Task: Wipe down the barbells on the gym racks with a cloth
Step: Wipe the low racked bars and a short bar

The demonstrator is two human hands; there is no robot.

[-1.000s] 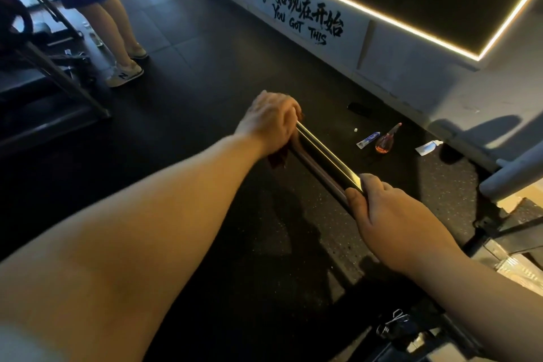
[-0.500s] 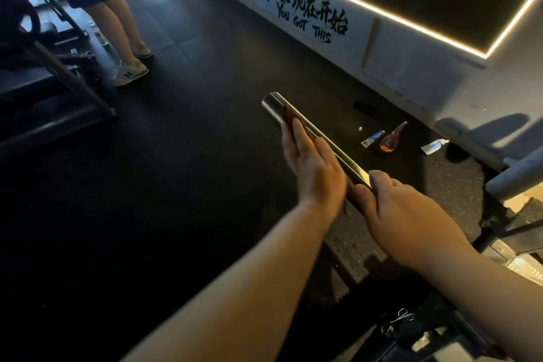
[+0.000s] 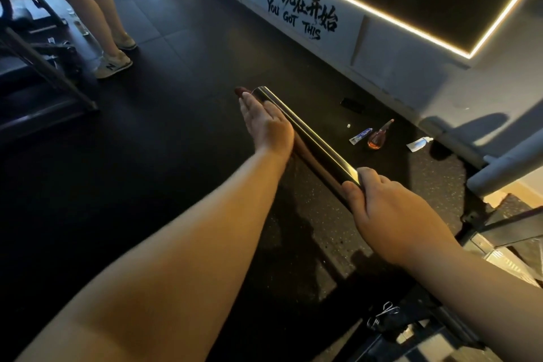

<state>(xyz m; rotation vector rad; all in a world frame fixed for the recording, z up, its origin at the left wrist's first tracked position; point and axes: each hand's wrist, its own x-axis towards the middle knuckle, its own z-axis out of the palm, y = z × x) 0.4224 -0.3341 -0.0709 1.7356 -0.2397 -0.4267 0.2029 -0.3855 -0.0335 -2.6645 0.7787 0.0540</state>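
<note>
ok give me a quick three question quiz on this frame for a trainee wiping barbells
1. True or false: the right hand grips the barbell sleeve.
2. The left hand is: A) flat, fingers straight, against the sleeve near its free end; B) curled in a fist away from the bar; C) hanging at the person's side.
3. Fill in: the teardrop-shaped bottle on the floor holds ___ liquid.
Key: 1 true; 2 A; 3 orange.
</note>
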